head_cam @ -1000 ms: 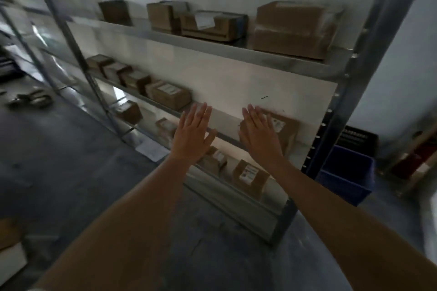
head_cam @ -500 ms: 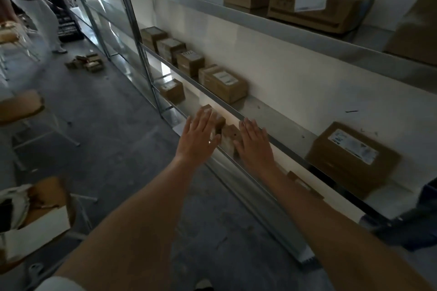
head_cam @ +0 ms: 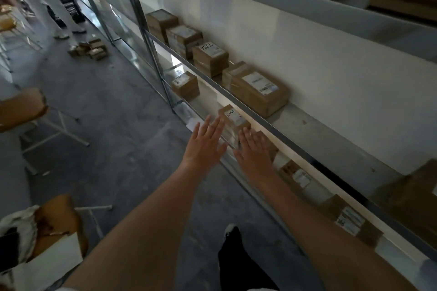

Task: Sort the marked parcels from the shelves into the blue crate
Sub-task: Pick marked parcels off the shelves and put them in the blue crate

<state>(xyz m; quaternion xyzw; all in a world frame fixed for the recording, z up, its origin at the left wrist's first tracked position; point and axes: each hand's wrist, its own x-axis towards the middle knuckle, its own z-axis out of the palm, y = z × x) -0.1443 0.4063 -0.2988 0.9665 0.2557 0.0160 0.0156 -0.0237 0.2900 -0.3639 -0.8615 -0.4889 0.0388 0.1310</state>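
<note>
1. Four parcels stand in a row at the far left of the middle shelf (head_cam: 307, 134): parcel one (head_cam: 161, 22), parcel two (head_cam: 184, 39), parcel three (head_cam: 210, 59), parcel four (head_cam: 256, 88).
2. One more brown box (head_cam: 411, 198) sits at the near right of that shelf.
3. Four parcels show on the lower shelf: (head_cam: 185, 84), (head_cam: 233, 118), (head_cam: 294, 176), (head_cam: 352, 222).
4. Two hands reach forward: left hand (head_cam: 205, 147), right hand (head_cam: 254, 156).
5. The small boxes heaped on the floor (head_cam: 88, 49) are too blurred to count.

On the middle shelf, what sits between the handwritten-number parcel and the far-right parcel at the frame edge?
In the head view, one long parcel with a printed label lies beside the handwritten-number parcel; beyond it the shelf is bare up to the far-right parcel.
</note>
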